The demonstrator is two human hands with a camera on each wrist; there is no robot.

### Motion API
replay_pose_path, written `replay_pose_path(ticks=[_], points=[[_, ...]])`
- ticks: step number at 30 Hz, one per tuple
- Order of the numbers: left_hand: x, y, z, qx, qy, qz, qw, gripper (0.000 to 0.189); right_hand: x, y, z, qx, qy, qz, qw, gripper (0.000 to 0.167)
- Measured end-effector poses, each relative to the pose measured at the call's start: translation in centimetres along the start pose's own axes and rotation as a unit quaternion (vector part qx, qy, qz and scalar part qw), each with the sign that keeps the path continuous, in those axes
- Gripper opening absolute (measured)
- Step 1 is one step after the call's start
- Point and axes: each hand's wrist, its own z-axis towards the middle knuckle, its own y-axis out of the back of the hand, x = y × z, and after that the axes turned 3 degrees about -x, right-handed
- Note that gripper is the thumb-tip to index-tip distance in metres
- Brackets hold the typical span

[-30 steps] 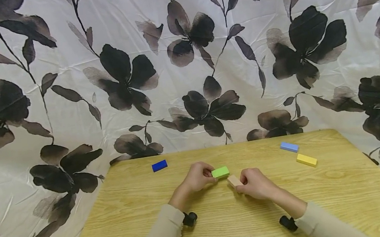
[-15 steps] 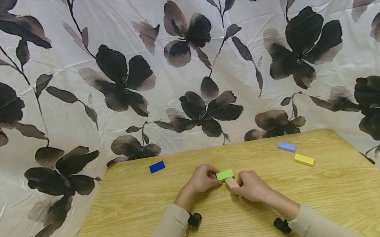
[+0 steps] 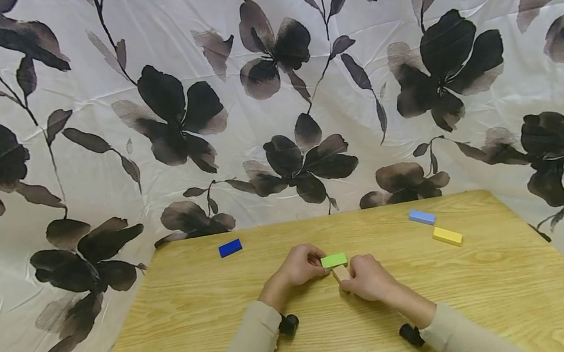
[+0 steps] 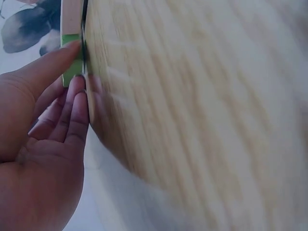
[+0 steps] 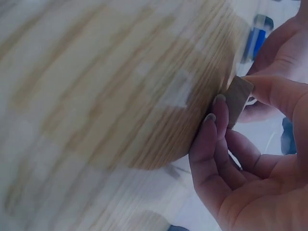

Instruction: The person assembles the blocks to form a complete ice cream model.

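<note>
My left hand (image 3: 300, 266) pinches the left end of a bright green block (image 3: 334, 260) lying on the wooden table. In the left wrist view the thumb and fingertips close on the green block (image 4: 72, 74). My right hand (image 3: 369, 278) grips a pale, natural-wood block (image 3: 342, 274) between thumb and fingers. The wood block's far end is right at the near side of the green one, slanting toward me. In the right wrist view the end face of the wood block (image 5: 238, 98) shows between thumb and fingertips, low at the table surface.
A dark blue block (image 3: 230, 248) lies at the back left of the table (image 3: 197, 304). To the back right are a light blue block (image 3: 421, 217) and a yellow block (image 3: 447, 236). A floral cloth (image 3: 273, 106) hangs behind the table's back edge.
Over the second, the green block went slightly right and nearer with my left hand. My right hand brought the wood block left, up against the green block's near side.
</note>
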Motion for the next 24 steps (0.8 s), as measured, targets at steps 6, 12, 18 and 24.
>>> replay_pose_path(ticks=[6, 12, 18, 24], points=[[0.1, -0.1, -0.1, 0.011, 0.001, 0.003, 0.9999, 0.031, 0.0, -0.4, -0.1, -0.006, -0.013, -0.008, 0.9999, 0.036], [0.2, -0.2, 0.0, 0.021, -0.004, 0.019, 0.9996, 0.033, 0.2, -0.5, 0.0, -0.006, -0.026, -0.021, 0.9994, 0.048], [0.4, -0.2, 0.2, 0.029, -0.009, 0.021, 0.9993, 0.032, -0.1, -0.4, 0.4, 0.004, -0.037, -0.022, 0.9991, 0.054], [0.2, 0.1, 0.4, 0.028, -0.018, 0.021, 0.9992, 0.03, -0.3, -0.4, 0.9, 0.006, -0.039, -0.024, 0.9989, 0.052]])
